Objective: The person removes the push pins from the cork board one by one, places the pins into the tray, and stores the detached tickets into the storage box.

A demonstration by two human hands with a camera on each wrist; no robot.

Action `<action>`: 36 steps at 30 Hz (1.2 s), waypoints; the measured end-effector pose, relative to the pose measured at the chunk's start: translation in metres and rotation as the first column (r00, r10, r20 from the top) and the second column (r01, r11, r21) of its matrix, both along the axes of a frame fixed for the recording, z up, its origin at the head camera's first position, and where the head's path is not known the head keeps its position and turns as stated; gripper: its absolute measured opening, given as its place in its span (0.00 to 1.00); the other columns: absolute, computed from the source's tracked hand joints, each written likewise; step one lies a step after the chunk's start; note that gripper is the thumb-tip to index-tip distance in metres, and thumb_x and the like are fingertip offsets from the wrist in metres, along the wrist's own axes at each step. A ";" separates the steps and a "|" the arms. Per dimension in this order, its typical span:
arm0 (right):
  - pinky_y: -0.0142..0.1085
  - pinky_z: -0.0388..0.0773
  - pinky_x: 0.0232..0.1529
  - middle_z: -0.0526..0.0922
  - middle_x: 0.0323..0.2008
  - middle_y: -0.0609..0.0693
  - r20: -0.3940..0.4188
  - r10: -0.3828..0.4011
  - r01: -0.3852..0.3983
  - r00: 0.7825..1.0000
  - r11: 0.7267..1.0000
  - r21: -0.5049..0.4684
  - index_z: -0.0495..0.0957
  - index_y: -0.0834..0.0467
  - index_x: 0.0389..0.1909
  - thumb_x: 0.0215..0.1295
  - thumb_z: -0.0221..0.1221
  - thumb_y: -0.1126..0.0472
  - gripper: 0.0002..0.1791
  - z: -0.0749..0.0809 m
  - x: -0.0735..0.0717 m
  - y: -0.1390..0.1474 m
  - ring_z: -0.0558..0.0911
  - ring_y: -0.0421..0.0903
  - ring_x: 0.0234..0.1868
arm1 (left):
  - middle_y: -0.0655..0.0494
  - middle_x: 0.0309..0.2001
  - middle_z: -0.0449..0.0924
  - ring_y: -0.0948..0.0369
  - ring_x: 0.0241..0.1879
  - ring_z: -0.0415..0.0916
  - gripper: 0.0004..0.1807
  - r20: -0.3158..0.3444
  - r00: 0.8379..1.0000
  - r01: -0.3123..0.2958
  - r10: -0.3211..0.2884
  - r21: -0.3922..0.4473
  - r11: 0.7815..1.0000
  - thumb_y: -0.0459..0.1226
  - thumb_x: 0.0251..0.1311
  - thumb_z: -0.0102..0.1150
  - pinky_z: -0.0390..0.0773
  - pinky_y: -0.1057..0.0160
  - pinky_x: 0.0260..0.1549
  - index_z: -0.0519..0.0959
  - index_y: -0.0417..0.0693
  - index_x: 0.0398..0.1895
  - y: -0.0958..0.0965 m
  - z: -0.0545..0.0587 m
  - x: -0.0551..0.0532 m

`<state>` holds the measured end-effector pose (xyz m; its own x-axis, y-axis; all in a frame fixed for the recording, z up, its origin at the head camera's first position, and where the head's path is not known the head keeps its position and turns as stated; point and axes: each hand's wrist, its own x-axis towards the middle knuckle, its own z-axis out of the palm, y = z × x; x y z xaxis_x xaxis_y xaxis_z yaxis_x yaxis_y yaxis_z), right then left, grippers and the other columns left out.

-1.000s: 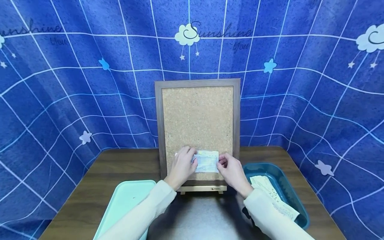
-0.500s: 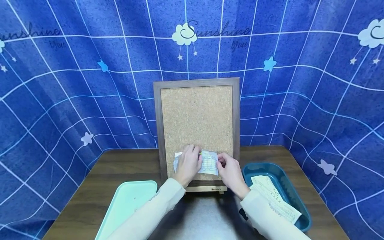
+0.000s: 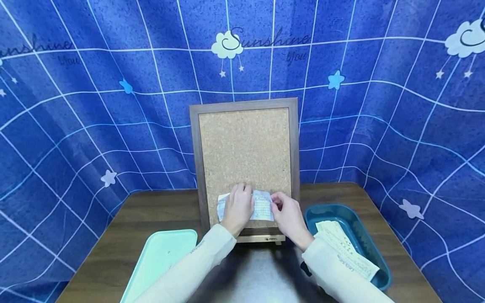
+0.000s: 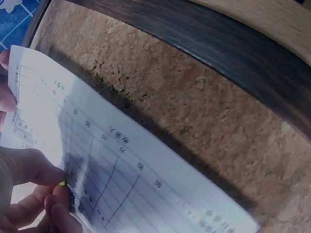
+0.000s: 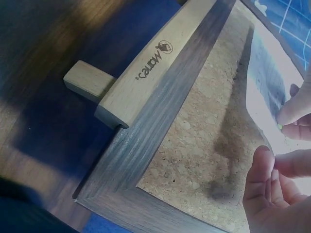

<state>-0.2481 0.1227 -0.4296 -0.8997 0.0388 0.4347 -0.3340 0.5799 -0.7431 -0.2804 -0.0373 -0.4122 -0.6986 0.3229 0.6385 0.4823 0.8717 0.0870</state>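
A sheet of printed paper with a ruled grid (image 3: 262,207) lies against the lower part of a wood-framed cork board (image 3: 244,151). My left hand (image 3: 239,208) covers the paper's middle. Between its thumb and finger, in the left wrist view, shows a tiny yellow-green push pin (image 4: 62,183), mostly hidden by the fingertips. At the paper's right edge my right hand (image 3: 289,216) pinches the sheet between thumb and forefinger. In the right wrist view the paper (image 5: 262,87) bows away from the cork and casts a shadow on it.
A teal basket (image 3: 346,210) with more printed slips (image 3: 346,248) stands on the right. To the left lies a mint-green tray (image 3: 161,256) with a few tiny specks on it. The board stands on a light wooden easel (image 5: 150,68), before a blue curtain (image 3: 151,105).
My left hand has shifted right from the paper's left part onto its middle, and the sheet's left end now shows beyond it. My right hand keeps its pinch on the right edge.
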 end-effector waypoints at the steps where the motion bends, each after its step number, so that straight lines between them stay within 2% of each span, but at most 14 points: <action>1: 0.35 0.72 0.29 0.78 0.26 0.44 0.001 0.000 0.000 1.000 1.000 0.003 0.79 0.57 0.35 0.59 0.59 0.68 0.05 0.000 0.000 0.000 0.75 0.40 0.26 | 0.48 0.35 0.78 0.54 0.36 0.76 0.07 0.004 1.000 0.004 -0.004 0.000 1.000 0.31 0.50 0.66 0.78 0.60 0.34 0.79 0.41 0.33 0.000 0.000 0.000; 8: 0.36 0.72 0.29 0.78 0.26 0.44 -0.006 0.002 -0.002 1.000 1.000 0.015 0.79 0.58 0.35 0.59 0.59 0.68 0.05 -0.001 0.000 -0.001 0.75 0.40 0.25 | 0.50 0.30 0.76 0.55 0.33 0.75 0.06 0.021 1.000 0.013 -0.013 -0.012 1.000 0.31 0.49 0.65 0.77 0.61 0.32 0.79 0.40 0.30 0.001 0.001 -0.002; 16: 0.35 0.72 0.28 0.78 0.25 0.44 -0.009 0.010 -0.010 1.000 1.000 0.011 0.80 0.58 0.34 0.58 0.59 0.69 0.05 0.000 -0.002 -0.001 0.75 0.39 0.25 | 0.50 0.28 0.75 0.55 0.32 0.75 0.07 -0.004 1.000 0.002 -0.002 -0.034 0.999 0.31 0.46 0.67 0.77 0.60 0.31 0.78 0.40 0.28 0.000 0.000 -0.003; 21: 0.36 0.72 0.29 0.78 0.25 0.46 -0.008 -0.005 0.005 1.000 1.000 0.013 0.79 0.59 0.33 0.58 0.60 0.70 0.04 0.002 -0.004 0.000 0.75 0.40 0.25 | 0.51 0.26 0.73 0.55 0.29 0.74 0.06 -0.012 0.999 0.029 -0.029 -0.038 0.999 0.30 0.45 0.64 0.76 0.58 0.32 0.76 0.41 0.26 -0.002 0.000 -0.005; 28: 0.35 0.71 0.29 0.78 0.24 0.45 0.026 -0.022 0.022 0.999 1.000 0.020 0.79 0.58 0.32 0.58 0.59 0.69 0.04 0.001 -0.006 0.001 0.74 0.40 0.25 | 0.54 0.26 0.72 0.57 0.28 0.72 0.07 0.011 0.997 0.077 -0.077 -0.016 0.997 0.30 0.44 0.64 0.75 0.59 0.32 0.75 0.43 0.27 -0.007 0.001 -0.006; 36: 0.35 0.71 0.28 0.77 0.24 0.44 0.006 -0.023 0.023 1.000 1.000 0.021 0.79 0.58 0.32 0.58 0.59 0.68 0.03 0.000 -0.007 0.003 0.74 0.40 0.25 | 0.55 0.27 0.72 0.58 0.28 0.72 0.06 0.035 0.989 0.144 -0.144 0.010 0.990 0.29 0.45 0.61 0.74 0.60 0.30 0.76 0.42 0.29 -0.015 0.002 -0.006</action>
<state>-0.2553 0.1256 -0.4292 -0.9015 0.0507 0.4298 -0.3156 0.6025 -0.7330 -0.2865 -0.0525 -0.4100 -0.6679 0.4166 0.6167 0.5989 0.7928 0.1131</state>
